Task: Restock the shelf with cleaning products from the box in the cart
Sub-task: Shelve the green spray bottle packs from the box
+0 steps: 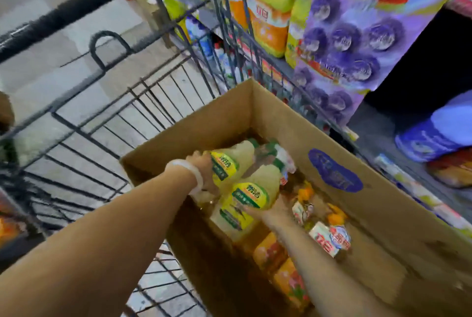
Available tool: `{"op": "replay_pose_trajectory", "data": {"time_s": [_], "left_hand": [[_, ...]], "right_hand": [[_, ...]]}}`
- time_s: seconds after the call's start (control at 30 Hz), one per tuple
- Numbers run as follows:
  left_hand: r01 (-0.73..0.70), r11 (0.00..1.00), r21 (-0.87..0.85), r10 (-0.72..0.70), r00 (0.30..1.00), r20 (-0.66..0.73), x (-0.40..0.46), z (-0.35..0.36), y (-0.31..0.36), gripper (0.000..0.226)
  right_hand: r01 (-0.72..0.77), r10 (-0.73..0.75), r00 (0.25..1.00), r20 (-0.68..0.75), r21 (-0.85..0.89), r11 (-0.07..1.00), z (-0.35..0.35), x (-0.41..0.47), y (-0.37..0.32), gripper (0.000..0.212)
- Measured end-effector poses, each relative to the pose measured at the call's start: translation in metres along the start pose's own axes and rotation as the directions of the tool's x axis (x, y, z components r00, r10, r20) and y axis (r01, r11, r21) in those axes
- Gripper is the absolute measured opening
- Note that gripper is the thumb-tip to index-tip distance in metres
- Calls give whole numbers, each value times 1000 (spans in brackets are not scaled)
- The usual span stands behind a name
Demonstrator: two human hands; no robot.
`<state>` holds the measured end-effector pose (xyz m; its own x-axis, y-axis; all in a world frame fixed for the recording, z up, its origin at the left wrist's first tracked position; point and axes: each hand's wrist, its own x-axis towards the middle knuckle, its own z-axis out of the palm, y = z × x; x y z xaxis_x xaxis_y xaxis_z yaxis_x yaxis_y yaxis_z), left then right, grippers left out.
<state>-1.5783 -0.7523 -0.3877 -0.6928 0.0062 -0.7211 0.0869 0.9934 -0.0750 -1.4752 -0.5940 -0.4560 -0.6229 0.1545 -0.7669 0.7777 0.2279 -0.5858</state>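
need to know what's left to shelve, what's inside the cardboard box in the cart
Inside the cardboard box: pale yellow bottles gripped by the left hand and right hand, plus orange-capped bottles. The arms and shadow hide whatever lies below.

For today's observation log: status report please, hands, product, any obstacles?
Left hand grips pale yellow plastic spray bottle; right hand grips a second one. Both over brown cardboard box in wire cart. Nothing blocking.

Pale yellow bottles (237,163), seemingly green-capped; brown box (281,117), blue oval.
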Motion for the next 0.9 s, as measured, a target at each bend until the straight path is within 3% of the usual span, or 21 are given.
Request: {"op": "replay_pose_trajectory", "data": {"time_s": [0.13,0.27,0.37,0.47,0.5,0.6,0.63,0.77,0.9], "left_hand": [[2,1000,-31,1,996,92,25,-4,0,120],[10,1000,27,-13,992,123,31,-14,7,102],[22,997,-71,-12,990,142,28,-19,5,87],[45,981,-189,-17,989,147,21,-21,0,86],[51,974,-221,-21,990,139,18,-22,-1,91],[38,960,-276,-10,995,103,7,-24,-4,104],[25,956,-291,1,996,87,2,-26,-5,107],[-61,950,-307,69,997,18,-27,-40,-1,101],[-165,936,-311,158,986,-50,-69,-61,14,96]], "right_hand": [[-165,168,986,1,181,970,1,14,-12,57],[-283,285,958,14,180,942,13,25,-17,113],[-292,299,951,-73,92,952,15,30,-13,108],[-262,276,955,-108,129,956,16,24,-10,128],[-241,261,958,-119,156,958,17,23,-8,126],[-176,217,963,-158,240,955,16,3,-12,75],[-155,206,964,-167,277,948,14,-2,-11,68],[-109,189,970,-150,428,897,10,-25,-9,72],[-18,125,973,-192,479,877,-12,-64,-9,94]]}}
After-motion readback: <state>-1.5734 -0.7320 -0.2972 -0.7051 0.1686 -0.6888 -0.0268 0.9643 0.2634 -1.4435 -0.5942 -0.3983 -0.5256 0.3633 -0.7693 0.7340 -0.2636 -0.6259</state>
